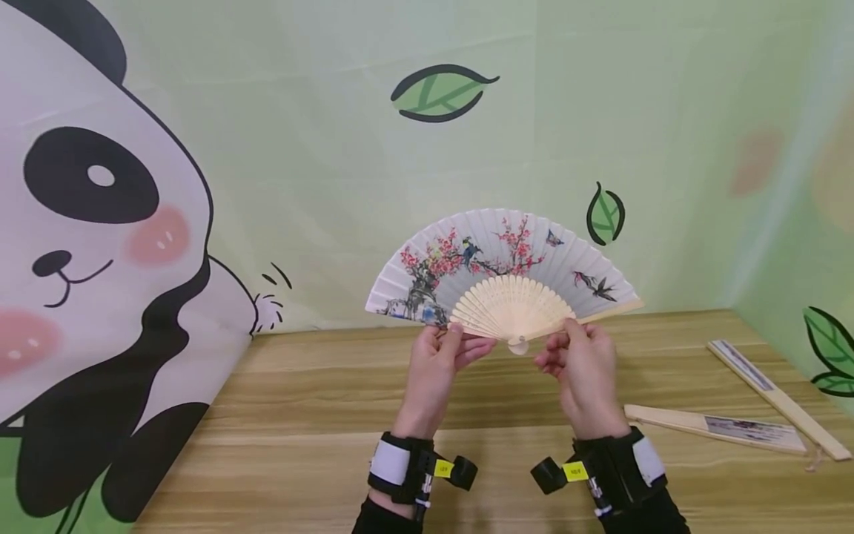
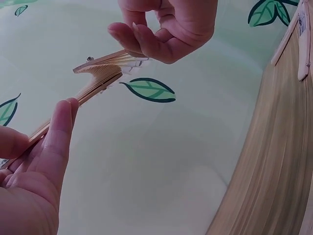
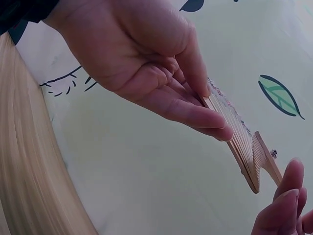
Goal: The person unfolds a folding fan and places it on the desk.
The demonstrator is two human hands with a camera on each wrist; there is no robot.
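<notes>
A folding fan (image 1: 500, 259) is spread fully open above the wooden table (image 1: 300, 415), its grey leaf painted with red blossoms and birds, its ribs pale wood. My left hand (image 1: 440, 356) pinches the left ribs between thumb and fingers. My right hand (image 1: 580, 356) pinches the right outer stick close to the pivot. In the left wrist view the fan (image 2: 102, 73) shows edge-on between the left hand (image 2: 39, 161) and the right hand (image 2: 166, 29). The right wrist view shows the left hand (image 3: 146, 63) on the fan's ribs (image 3: 244, 147) and the right fingertips (image 3: 286, 205) just below the pivot.
Two closed fans lie on the table at the right, one nearer (image 1: 717, 428) and one by the wall (image 1: 774, 397). A green backdrop with a panda (image 1: 87, 259) and leaf drawings stands behind and beside the table. Both wrists wear black camera straps.
</notes>
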